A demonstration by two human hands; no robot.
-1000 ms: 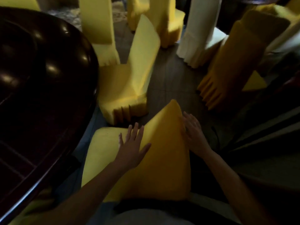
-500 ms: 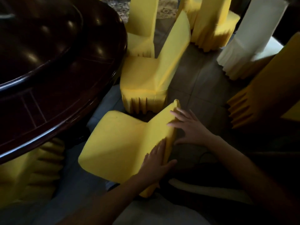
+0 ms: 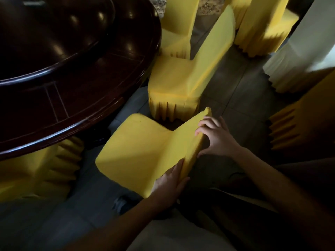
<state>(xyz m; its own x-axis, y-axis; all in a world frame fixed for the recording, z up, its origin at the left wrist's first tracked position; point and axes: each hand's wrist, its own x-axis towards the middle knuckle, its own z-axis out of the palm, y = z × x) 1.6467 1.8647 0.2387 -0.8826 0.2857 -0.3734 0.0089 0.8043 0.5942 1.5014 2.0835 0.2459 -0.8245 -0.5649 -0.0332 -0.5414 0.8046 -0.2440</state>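
Since a moment ago my right hand (image 3: 217, 140) has curled its fingers down over the top edge of the back of the chair (image 3: 145, 151), while my left hand (image 3: 168, 183) has hardly shifted. Both hands clamp that yellow-covered back, apart along its edge: the right towards the far corner, the left towards the near corner, fingers flat on the front and thumb behind. The chair stands on the floor (image 3: 235, 98) just beside the dark round desk (image 3: 90, 78), with a second chair (image 3: 174, 84) close beyond it.
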